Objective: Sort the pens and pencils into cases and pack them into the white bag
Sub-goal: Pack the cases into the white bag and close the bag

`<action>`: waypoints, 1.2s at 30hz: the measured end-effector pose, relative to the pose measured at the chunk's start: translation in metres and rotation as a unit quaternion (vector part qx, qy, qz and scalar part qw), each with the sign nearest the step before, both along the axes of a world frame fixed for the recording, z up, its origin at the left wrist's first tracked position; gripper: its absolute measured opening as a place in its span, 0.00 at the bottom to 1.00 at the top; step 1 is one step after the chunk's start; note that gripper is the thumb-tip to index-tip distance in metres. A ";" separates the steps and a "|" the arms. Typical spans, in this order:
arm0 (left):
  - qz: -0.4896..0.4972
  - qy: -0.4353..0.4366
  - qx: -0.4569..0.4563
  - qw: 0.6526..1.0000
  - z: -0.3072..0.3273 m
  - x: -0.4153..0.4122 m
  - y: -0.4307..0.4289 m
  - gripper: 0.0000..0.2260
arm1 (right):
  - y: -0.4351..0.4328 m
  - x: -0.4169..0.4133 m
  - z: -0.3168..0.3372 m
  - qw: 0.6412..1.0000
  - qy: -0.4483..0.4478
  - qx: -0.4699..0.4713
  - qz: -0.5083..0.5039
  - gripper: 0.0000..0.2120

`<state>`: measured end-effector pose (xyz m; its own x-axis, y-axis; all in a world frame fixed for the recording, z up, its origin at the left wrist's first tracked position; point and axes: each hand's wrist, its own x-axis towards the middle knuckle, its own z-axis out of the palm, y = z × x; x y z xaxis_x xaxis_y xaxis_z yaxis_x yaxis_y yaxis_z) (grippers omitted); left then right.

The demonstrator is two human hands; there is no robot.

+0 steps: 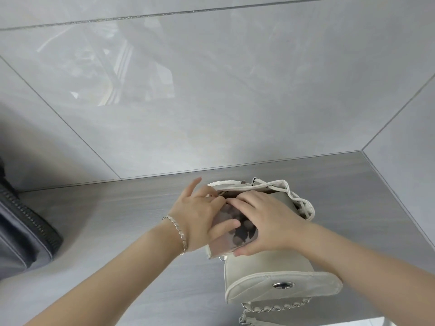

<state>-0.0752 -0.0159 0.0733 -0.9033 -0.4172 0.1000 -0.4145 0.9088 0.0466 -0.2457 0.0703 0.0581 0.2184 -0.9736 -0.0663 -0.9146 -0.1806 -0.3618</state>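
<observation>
A pale case (pixel 231 243) printed with dark blotches lies at the open mouth of the white bag (pixel 266 267), its near end still outside. The left hand (pixel 200 217) holds it from the left side, thumb across its face, fingers curled at the far edge and forefinger raised. The right hand (pixel 266 222) clasps it from the right, fingers laid over the top and thumb hooked on the near edge. The bag stands on a grey counter (pixel 117 220), with its flap (pixel 282 284) and chain strap (pixel 275 308) hanging toward the camera. A bracelet (pixel 176 229) circles the left wrist. A dark zipped bag (pixel 23 231) lies well apart at the left.
</observation>
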 end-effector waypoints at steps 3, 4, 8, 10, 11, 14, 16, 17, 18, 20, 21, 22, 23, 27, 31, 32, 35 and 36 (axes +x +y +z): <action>0.006 0.075 -0.006 0.997 -0.014 0.014 -0.008 0.31 | 0.002 -0.008 -0.003 1.000 -0.011 -0.010 -0.013 0.46; 0.015 0.085 -0.007 0.996 -0.014 0.019 -0.010 0.31 | 0.001 -0.010 -0.001 0.999 -0.021 -0.014 -0.020 0.46; 0.056 0.086 0.003 0.995 -0.019 0.037 -0.009 0.24 | -0.002 -0.010 0.004 0.998 -0.056 0.012 -0.037 0.48; 0.067 0.094 0.022 0.993 -0.023 0.041 -0.003 0.22 | -0.003 -0.012 0.005 0.996 -0.076 0.013 -0.045 0.47; 0.074 0.102 0.031 0.992 -0.024 0.043 0.001 0.22 | -0.003 -0.012 0.007 0.995 -0.085 0.015 -0.052 0.46; 0.095 0.130 0.042 0.986 -0.029 0.045 0.014 0.19 | -0.006 -0.013 0.008 0.994 -0.081 0.019 -0.067 0.45; 0.102 0.135 0.061 0.984 -0.032 0.046 0.021 0.18 | -0.006 -0.011 0.004 0.996 -0.061 0.004 -0.063 0.46; 0.103 0.144 0.084 0.981 -0.033 0.046 0.023 0.18 | -0.004 -0.010 0.003 0.996 -0.056 0.000 -0.064 0.46; 0.105 0.164 0.120 0.973 -0.034 0.046 0.023 0.18 | -0.003 -0.010 0.002 0.996 -0.052 -0.003 -0.068 0.46; 0.111 0.201 0.192 0.954 -0.035 0.045 0.022 0.18 | -0.002 -0.010 0.002 0.996 -0.047 -0.009 -0.073 0.46; 0.113 0.213 0.210 0.947 -0.037 0.045 0.022 0.18 | -0.002 -0.009 0.003 0.996 -0.042 -0.010 -0.073 0.46; 0.113 0.217 0.221 0.944 -0.038 0.046 0.023 0.19 | -0.002 -0.008 0.003 0.996 -0.038 -0.010 -0.075 0.45; 0.108 0.211 0.229 0.944 -0.040 0.046 0.025 0.19 | -0.002 -0.007 0.003 0.996 -0.037 -0.011 -0.075 0.45; 0.148 0.115 0.270 0.944 -0.035 0.038 0.036 0.29 | -0.001 -0.007 -0.001 0.996 -0.045 -0.012 -0.077 0.45; 0.176 0.019 0.348 0.921 -0.025 0.037 0.038 0.30 | 0.002 -0.007 -0.004 0.997 -0.025 -0.025 -0.070 0.45; 0.170 0.001 0.361 0.917 -0.024 0.039 0.038 0.34 | 0.003 -0.007 -0.004 0.997 -0.026 -0.027 -0.068 0.44; 0.190 -0.041 0.389 0.901 -0.014 0.036 0.038 0.34 | 0.006 -0.009 -0.006 0.998 -0.040 -0.023 -0.053 0.43; 0.205 -0.052 0.400 0.892 -0.008 0.034 0.038 0.30 | 0.006 -0.010 -0.005 0.998 -0.041 -0.014 -0.043 0.43</action>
<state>-0.0407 0.0218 0.0656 -0.6453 -0.6155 -0.4526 -0.7444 0.3732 0.5537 -0.2557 0.0761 0.0532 0.1367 -0.9903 -0.0243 -0.8950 -0.1129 -0.4315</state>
